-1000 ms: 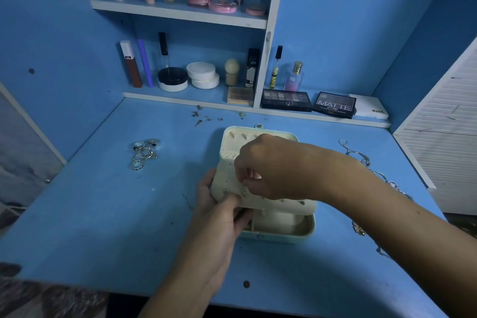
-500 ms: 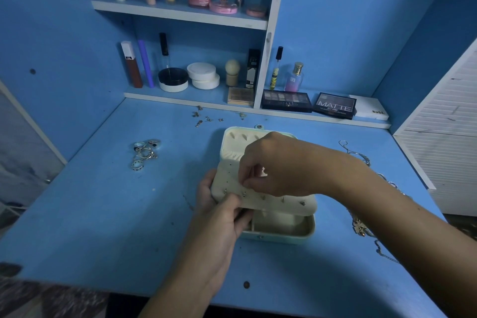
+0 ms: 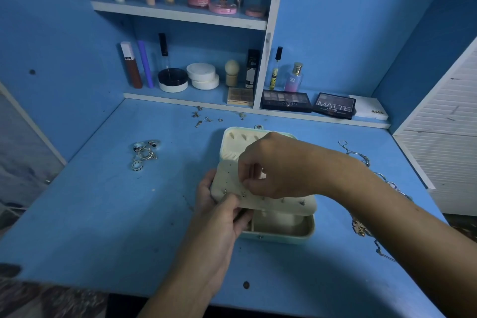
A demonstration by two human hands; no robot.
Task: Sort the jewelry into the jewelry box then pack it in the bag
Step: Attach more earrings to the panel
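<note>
Well to the left of both hands and farther from the person, a small heap of rings [image 3: 145,153] lies on the blue desk [image 3: 85,219], too tangled and dim to count. The left hand [image 3: 221,210] comes up from the lower edge and grips the left end of the cream earring panel [image 3: 268,201] of the jewelry box [image 3: 281,230]: its thumb lies on the panel's top face while its fingers curl underneath, mostly hidden. Beyond that hand, near the shelf edge, a few loose earrings [image 3: 204,118] are scattered, each too small to make out. The box sits open at the middle of the desk, its lid lying back behind the hands and its tray toward the person; the raised panel covers much of the tray. Several studs already stand along the panel's near edge. The right hand [image 3: 277,166] reaches across from the right and hovers on the panel, thumb and forefinger pinched together at its surface; whatever they hold is hidden by the fingers, so I cannot tell if an earring is between them. The right forearm hides part of the lid and crosses over the necklaces [image 3: 361,227] strewn to its right, whose chains appear only in pieces around the arm.
</note>
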